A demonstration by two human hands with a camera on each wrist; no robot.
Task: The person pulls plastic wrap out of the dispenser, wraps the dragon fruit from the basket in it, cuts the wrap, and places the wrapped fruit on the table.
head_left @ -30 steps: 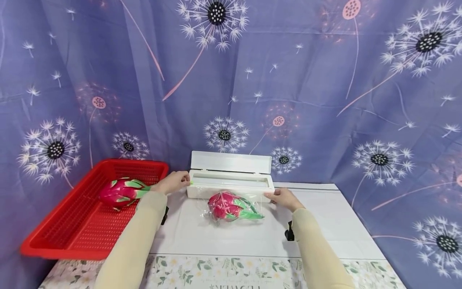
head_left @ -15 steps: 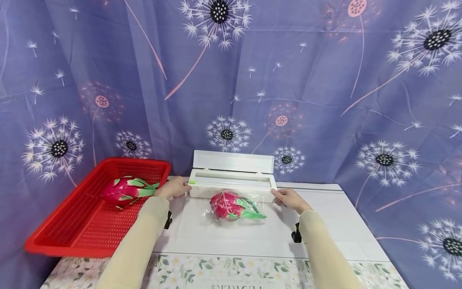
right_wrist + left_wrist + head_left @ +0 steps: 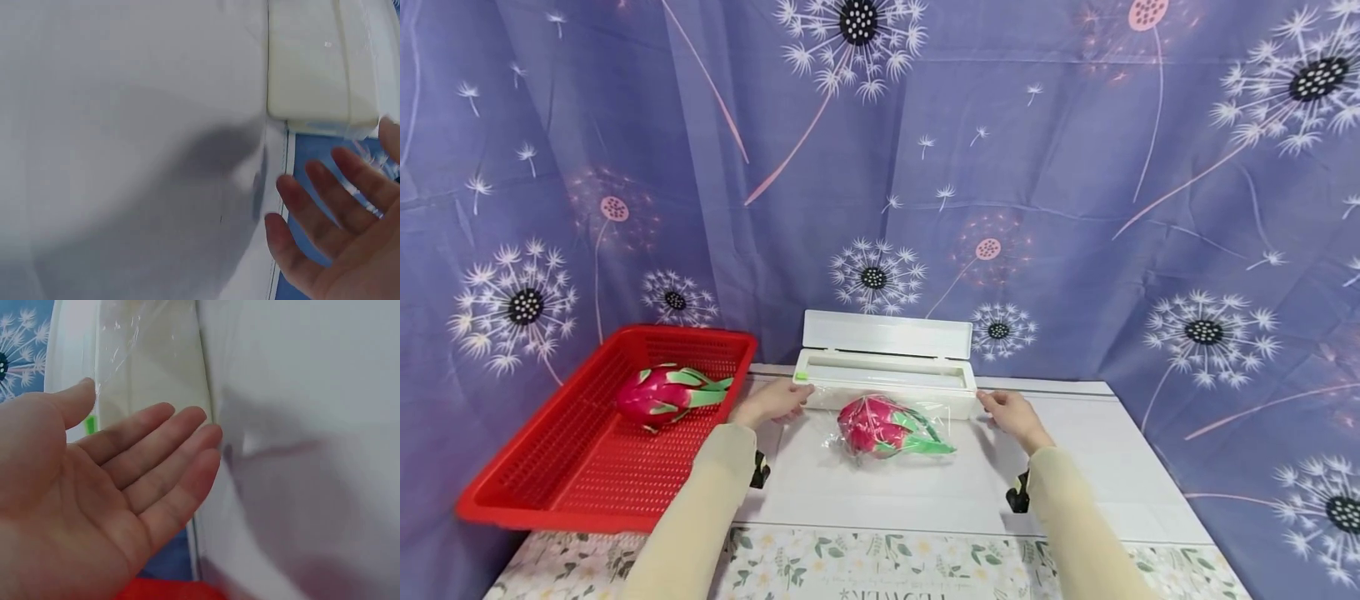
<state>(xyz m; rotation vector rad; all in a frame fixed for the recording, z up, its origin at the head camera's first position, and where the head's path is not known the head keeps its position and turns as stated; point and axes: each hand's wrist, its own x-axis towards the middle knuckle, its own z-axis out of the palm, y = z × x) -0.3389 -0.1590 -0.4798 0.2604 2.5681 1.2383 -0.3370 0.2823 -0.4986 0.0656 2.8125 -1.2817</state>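
Head view: a purple curtain [image 3: 1075,167] printed with dandelions fills the background; before it lies the white surface [image 3: 1112,467], its near edge trimmed with a floral strip [image 3: 880,567]; at the left of the surface sits a red basket [image 3: 550,483], slightly tilted, holding one unwrapped dragon fruit [image 3: 662,397] toward its rear; at the centre rear stands a white wrap dispenser [image 3: 887,367], lid raised upright against the curtain; a sheet of clear wrap [image 3: 820,398] extends from the dispenser's front edge over the surface; on that sheet, just in front of the dispenser, lies a second dragon fruit [image 3: 883,427], loosely covered in clear film; the left hand [image 3: 771,402] is at the dispenser's left front corner, beside the basket; the right hand [image 3: 1011,414] is at the right front corner; both arms wear cream sleeves [image 3: 692,517]. Left wrist view: the left hand [image 3: 94,487] lies palm-up, fingers [image 3: 175,462] straight and relaxed, grasping nothing, the wrap's edge near the thumb tip. Right wrist view: the right hand [image 3: 340,244] is likewise released, fingers [image 3: 312,200] spread and straight, with the wrap's edge near the fingertips beside the dispenser's end [image 3: 319,62]; whether either hand touches the wrap cannot be told.
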